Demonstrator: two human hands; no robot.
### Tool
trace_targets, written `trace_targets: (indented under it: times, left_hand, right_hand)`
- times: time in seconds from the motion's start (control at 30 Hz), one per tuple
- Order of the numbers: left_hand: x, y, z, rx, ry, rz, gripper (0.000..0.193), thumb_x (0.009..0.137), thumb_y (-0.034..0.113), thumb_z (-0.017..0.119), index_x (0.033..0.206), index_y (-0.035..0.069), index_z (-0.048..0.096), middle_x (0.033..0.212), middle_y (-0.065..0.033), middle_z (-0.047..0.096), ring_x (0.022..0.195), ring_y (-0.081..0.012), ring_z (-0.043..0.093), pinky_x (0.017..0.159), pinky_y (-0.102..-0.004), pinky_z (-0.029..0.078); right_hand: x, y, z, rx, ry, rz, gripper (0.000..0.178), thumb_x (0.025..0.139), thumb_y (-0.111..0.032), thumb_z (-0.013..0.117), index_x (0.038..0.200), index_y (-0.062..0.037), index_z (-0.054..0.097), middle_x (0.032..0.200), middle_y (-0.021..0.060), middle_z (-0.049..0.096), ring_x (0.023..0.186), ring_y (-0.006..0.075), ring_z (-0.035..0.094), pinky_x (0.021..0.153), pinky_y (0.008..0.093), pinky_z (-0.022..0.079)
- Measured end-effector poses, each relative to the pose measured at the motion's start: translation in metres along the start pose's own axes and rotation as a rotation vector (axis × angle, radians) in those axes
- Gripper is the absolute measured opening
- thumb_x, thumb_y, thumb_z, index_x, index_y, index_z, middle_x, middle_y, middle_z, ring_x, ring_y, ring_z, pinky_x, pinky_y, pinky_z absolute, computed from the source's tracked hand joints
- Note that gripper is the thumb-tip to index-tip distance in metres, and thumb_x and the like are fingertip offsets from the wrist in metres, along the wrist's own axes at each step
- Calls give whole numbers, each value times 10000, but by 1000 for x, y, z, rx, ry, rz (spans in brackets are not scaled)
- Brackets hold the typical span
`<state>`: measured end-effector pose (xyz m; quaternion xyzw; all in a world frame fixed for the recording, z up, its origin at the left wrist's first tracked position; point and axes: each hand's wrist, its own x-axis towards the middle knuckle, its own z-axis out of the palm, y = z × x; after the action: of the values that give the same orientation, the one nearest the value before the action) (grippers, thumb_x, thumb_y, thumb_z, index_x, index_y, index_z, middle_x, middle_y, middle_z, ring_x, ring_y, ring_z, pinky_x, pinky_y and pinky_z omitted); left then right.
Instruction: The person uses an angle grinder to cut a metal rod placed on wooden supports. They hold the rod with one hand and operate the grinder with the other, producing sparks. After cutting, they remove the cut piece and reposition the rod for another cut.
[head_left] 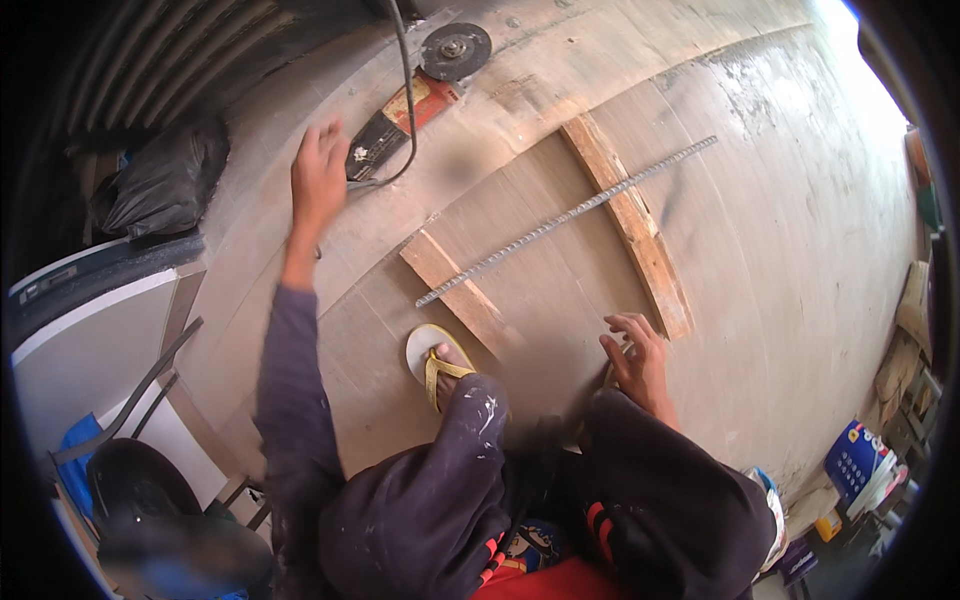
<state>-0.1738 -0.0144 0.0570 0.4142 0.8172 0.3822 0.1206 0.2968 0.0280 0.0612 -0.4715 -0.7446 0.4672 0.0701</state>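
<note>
A ribbed metal bar (566, 219) lies slantwise across two wooden blocks (640, 240) on the floor, ahead of a person crouching in dark, paint-flecked clothes. The bar's near end sits to the right of and below the outstretched left hand (320, 180); its far end points away, beyond the right hand (641, 362). Just beside the left hand rests a red-and-black angle grinder (395, 115), disc outward, its cord (411, 90) looping close by — whether hand and cord touch cannot be told. Both hands are unclenched and grasp nothing visible, the right with fingers loosely curled near the longer block's lower end. The floor (560, 290) is pale brown and plank-patterned, with grey patches at upper right. A black plastic bag (170, 180) slumps at left below grey ridged panels (160, 60) — and a blue-and-white container (855, 460) stands among clutter at right.
</note>
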Motion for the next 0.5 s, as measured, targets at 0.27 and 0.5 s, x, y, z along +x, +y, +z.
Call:
trace_targets:
  times: [0.27, 0.5]
  left_hand:
    - [86, -14, 67, 304, -569, 14, 764, 640, 381, 830, 1223, -20, 541, 1138, -239, 648, 1086, -340, 629, 925, -420, 476]
    - [57, 10, 73, 464, -284, -123, 549, 650, 352, 781, 1048, 6, 627, 1011, -198, 701, 968, -401, 659, 831, -477, 505]
  right_hand:
    - [-6, 2, -6, -76, 17, -34, 258, 824, -76, 714, 1078, -65, 668, 1036, 117, 658, 923, 293, 656, 788, 383, 528]
    - [-11, 10, -10, -65, -11, -48, 255, 836, -80, 709, 1085, -62, 663, 1021, 125, 656, 907, 299, 654, 788, 375, 527]
